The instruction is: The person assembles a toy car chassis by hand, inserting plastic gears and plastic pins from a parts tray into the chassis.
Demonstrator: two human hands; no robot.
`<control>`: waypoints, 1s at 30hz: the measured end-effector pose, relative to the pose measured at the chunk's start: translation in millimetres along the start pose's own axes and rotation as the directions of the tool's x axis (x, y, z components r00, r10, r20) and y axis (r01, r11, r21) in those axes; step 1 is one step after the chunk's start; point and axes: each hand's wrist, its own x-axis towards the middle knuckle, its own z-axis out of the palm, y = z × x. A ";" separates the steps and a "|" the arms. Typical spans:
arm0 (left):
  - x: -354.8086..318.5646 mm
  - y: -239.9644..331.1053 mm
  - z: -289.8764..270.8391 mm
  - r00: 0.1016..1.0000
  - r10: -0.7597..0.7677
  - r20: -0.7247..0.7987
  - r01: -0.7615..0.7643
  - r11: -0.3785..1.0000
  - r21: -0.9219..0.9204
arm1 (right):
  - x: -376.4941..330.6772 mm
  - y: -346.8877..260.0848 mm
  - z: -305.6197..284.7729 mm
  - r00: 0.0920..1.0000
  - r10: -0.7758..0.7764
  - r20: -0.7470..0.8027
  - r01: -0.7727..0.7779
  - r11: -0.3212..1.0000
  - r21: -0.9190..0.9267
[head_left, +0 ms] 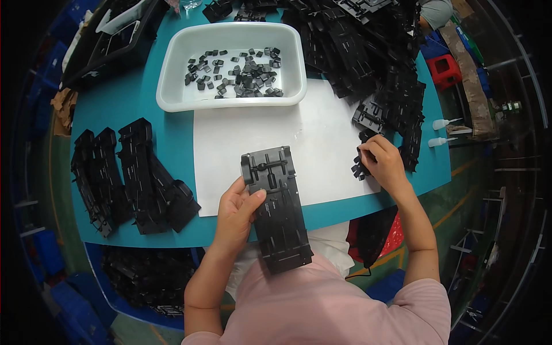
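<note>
My left hand (237,208) grips a long black plastic toy-car chassis (282,218) by its left edge, thumb across its face. The chassis is tilted over the front edge of the table, its wider end with a molded axle shape pointing away from me. At the right, my right hand (382,162) is closed in a pinch at a small cluster of black plastic clips (360,169) on the white sheet (247,132). Whatever sits between those fingertips is too hidden to make out.
A white tub (232,107) with many small black pieces stands at the back. Black chassis parts (345,52) are heaped at the back right; others (138,172) lie at the left. Two small white bottles (438,142) stand near the right edge. A blue bin (106,282) sits below.
</note>
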 end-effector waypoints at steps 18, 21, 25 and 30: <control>-0.5 -2.5 -3.9 1.000 0.014 0.026 -0.014 1.000 -0.013 | 9.7 -14.0 -0.8 0.879 0.406 0.251 -0.469 0.642 0.607; -0.5 -0.9 -4.7 1.000 0.002 0.028 -0.001 1.000 -0.017 | 29.7 -25.2 -3.3 0.788 0.418 0.452 -0.607 0.399 0.688; -0.7 -1.0 -5.9 1.000 0.003 0.017 -0.003 1.000 -0.019 | 52.2 -34.2 6.6 0.819 0.373 0.436 -0.569 0.434 0.698; -1.2 -0.9 -6.3 1.000 -0.004 0.022 0.005 0.999 -0.037 | 66.7 -36.1 26.4 0.944 0.141 0.298 -0.291 0.781 0.552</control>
